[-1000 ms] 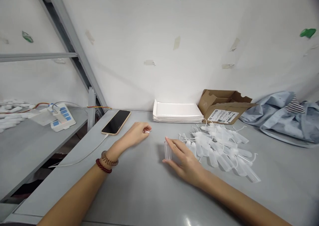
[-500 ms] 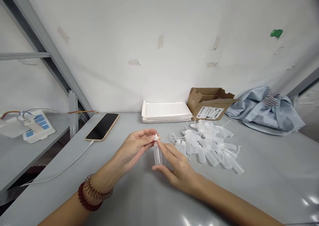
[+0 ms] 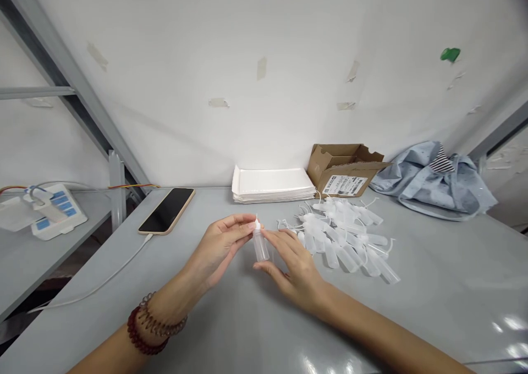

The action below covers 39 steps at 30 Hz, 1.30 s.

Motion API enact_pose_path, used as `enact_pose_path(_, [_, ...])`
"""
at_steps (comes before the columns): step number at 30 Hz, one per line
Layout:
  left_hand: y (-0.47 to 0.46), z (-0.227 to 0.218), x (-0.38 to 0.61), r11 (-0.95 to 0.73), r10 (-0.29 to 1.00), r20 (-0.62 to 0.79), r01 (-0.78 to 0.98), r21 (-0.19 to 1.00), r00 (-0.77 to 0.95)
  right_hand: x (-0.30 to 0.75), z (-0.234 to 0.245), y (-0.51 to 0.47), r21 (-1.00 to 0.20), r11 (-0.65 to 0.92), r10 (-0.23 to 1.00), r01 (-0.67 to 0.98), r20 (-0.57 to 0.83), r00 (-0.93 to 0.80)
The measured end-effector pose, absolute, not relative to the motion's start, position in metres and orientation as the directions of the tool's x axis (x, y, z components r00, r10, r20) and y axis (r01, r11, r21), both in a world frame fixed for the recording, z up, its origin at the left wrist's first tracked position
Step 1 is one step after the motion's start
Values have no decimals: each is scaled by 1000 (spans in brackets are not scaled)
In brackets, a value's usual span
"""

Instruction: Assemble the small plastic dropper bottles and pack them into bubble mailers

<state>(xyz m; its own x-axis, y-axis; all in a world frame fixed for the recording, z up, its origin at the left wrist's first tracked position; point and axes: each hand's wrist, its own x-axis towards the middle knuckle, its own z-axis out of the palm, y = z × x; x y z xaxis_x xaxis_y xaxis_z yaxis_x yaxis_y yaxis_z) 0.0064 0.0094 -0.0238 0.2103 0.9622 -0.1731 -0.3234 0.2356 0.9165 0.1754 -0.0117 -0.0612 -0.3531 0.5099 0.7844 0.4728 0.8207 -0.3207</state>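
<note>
left hand point(image 3: 214, 247): thumb and fingertips pinched at the white cap point(image 3: 257, 225) of 1 clear bottle point(image 3: 261, 247).
right hand point(image 3: 299, 269): thumb at the bottle's base, index fingertip near its neck, bottle held between them.
bottle: near upright, slightly tilted, between both hands, over grey table point(image 3: 231, 319).
left wrist: 2 coiled bands point(image 3: 140, 338), 1 dark red, 1 brown.
right of hands: heap of clear bottles point(image 3: 345, 257), white strings or tubes among them.
left: phone point(image 3: 167, 212), dark screen, white cable point(image 3: 111, 267) attached.
behind: white stack point(image 3: 272, 184); brown box point(image 3: 325, 162), white label point(image 3: 345, 185), black print too small to read.
far right: pale blue cloth point(image 3: 416, 179), striped patch.
</note>
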Motion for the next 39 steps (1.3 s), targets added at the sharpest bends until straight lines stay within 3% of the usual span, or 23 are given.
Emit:
enact_pose_path(12, [10, -25, 10, 178, 982, -140, -392, 903, 124, 177, -63, -12, -362, 700, 625, 615, 727, -284])
enact_pose_path(16, [7, -24, 11, 164, 985, -127, -391, 906, 118, 177, -65, -13, -469, 681, 696, 563, 653, -298])
enact_pose_path(20, [5, -25, 13, 142, 983, -91, -339, 930, 160, 176, -59, -14, -660, 547, 836, 515, 462, -296])
enact_pose_path(23, [6, -25, 12, 125, 976, -67, -278, 953, 209, 176, -49, -13, -864, 331, 926, 378, 222, -304])
enact_pose_path(25, [7, -25, 10, 111, 968, -49, -244, 963, 245, 177, -43, -12, -966, 148, 923, 211, 59, -380])
enact_pose_path(30, [11, -23, 3, 76, 956, -18, -187, 979, 293, 179, -43, -7, -986, -97, 842, -137, -8, -540])
enact_pose_path(39, [13, -22, 3, 90, 949, -42, -139, 986, 311, 181, -41, -10, -1000, 23, 852, -5, 22, -523])
